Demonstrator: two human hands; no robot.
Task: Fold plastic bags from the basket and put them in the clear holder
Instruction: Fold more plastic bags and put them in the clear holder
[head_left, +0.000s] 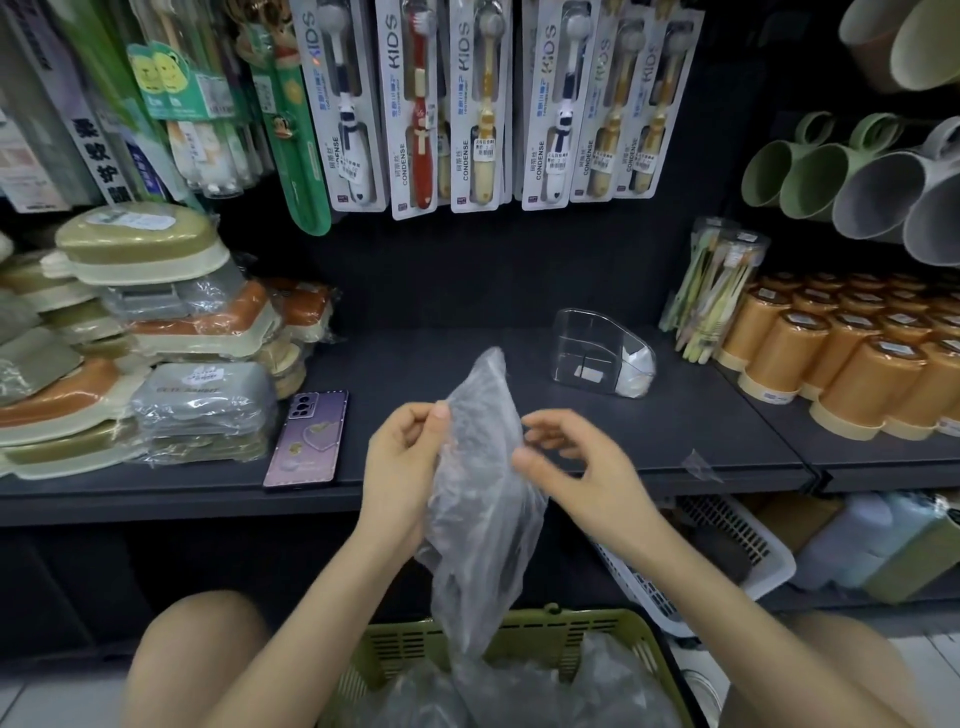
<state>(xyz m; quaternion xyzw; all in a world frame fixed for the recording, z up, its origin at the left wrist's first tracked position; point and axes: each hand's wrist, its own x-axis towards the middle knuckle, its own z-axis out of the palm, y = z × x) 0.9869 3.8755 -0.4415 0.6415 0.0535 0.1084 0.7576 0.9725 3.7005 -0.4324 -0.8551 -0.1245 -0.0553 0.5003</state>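
A crumpled clear plastic bag (478, 493) hangs upright in front of the dark shelf, its lower end trailing into the green basket (395, 644) between my knees. My left hand (402, 467) pinches the bag's left edge between thumb and fingers. Just right of the bag is my right hand (576, 467), blurred, its fingers loosely curled; whether it touches the plastic I cannot tell. More clear bags (597, 686) fill the basket. The clear holder (597, 353) stands on the shelf at the back right, with folded white plastic (636, 371) in its right compartment.
A purple phone (307, 439) lies on the shelf (675, 431) left of my hands, beside stacked wrapped soap boxes (156, 364). Orange cups (857, 358) crowd the right. Packaged toothbrushes (467, 104) hang above. A white basket (727, 561) sits on the lower shelf.
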